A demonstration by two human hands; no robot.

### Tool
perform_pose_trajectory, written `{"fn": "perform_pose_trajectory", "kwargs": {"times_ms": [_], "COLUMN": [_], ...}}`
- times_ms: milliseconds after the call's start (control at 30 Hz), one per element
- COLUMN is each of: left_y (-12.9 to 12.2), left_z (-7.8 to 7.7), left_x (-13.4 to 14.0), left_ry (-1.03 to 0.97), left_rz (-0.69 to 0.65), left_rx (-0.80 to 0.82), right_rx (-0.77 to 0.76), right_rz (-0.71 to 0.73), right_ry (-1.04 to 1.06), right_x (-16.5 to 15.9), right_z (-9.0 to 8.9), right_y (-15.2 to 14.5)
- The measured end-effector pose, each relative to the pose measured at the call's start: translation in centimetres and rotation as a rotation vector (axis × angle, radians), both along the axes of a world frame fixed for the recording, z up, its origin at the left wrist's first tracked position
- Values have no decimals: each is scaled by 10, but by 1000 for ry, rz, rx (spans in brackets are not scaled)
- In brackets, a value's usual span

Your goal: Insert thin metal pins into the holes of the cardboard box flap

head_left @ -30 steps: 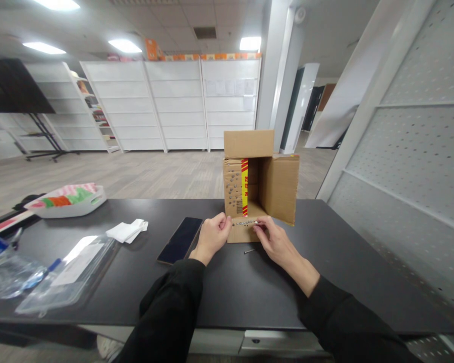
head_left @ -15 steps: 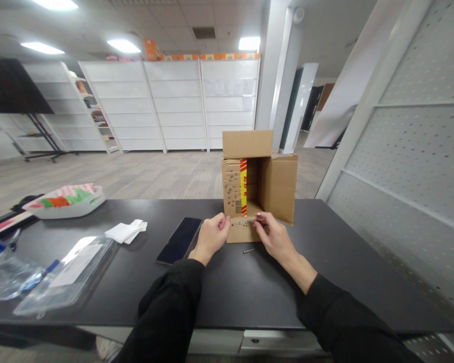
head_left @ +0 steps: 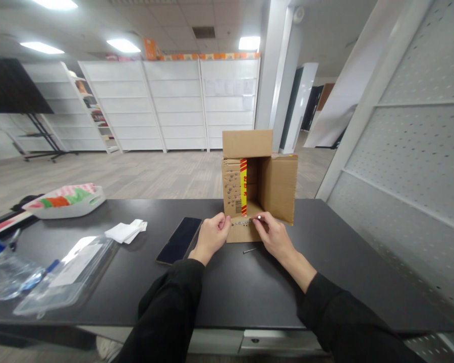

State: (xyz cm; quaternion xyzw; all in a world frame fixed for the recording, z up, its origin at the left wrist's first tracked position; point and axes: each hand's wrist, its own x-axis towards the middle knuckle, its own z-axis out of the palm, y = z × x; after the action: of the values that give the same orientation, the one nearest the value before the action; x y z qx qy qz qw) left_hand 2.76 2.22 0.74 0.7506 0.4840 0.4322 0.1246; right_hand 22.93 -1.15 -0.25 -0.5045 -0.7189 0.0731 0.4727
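Note:
A cardboard box (head_left: 265, 184) stands on its side with its opening facing me. Small grey round metal heads dot its left flap (head_left: 231, 186), and a row of similar metal pieces runs across the lower flap (head_left: 244, 234) lying on the table. My left hand (head_left: 214, 234) is closed, its fingertips at the left edge of the lower flap; what they hold, if anything, is hidden. Thumb and forefinger of my right hand (head_left: 274, 236) pinch a small screw-like metal piece (head_left: 259, 217) over the right end of that row. A longer thin metal rod (head_left: 249, 250) lies before the flap.
A dark phone (head_left: 179, 240) lies left of my left hand. Farther left are white tissues (head_left: 126, 231), a clear plastic case (head_left: 77, 272), a water bottle (head_left: 11, 272) and a white basket (head_left: 66, 211). A perforated panel (head_left: 412, 176) rises beyond the table's right edge.
My right fingers have shifted slightly over the row, and a bright spot now shows on the small piece between them. My left hand and the box stay in place.

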Motion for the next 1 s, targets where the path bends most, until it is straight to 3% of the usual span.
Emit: {"fn": "perform_pose_trajectory", "kwargs": {"times_ms": [267, 1000], "left_y": [1, 0], "left_z": [-1, 1], "left_x": [0, 0], "left_ry": [-6, -7], "left_rz": [-8, -2], "left_rx": [5, -3], "right_rx": [65, 61], "right_rz": [-40, -55], "right_ry": [-76, -252], "right_x": [0, -4], "right_z": [-1, 0], "right_y": [3, 2]}}
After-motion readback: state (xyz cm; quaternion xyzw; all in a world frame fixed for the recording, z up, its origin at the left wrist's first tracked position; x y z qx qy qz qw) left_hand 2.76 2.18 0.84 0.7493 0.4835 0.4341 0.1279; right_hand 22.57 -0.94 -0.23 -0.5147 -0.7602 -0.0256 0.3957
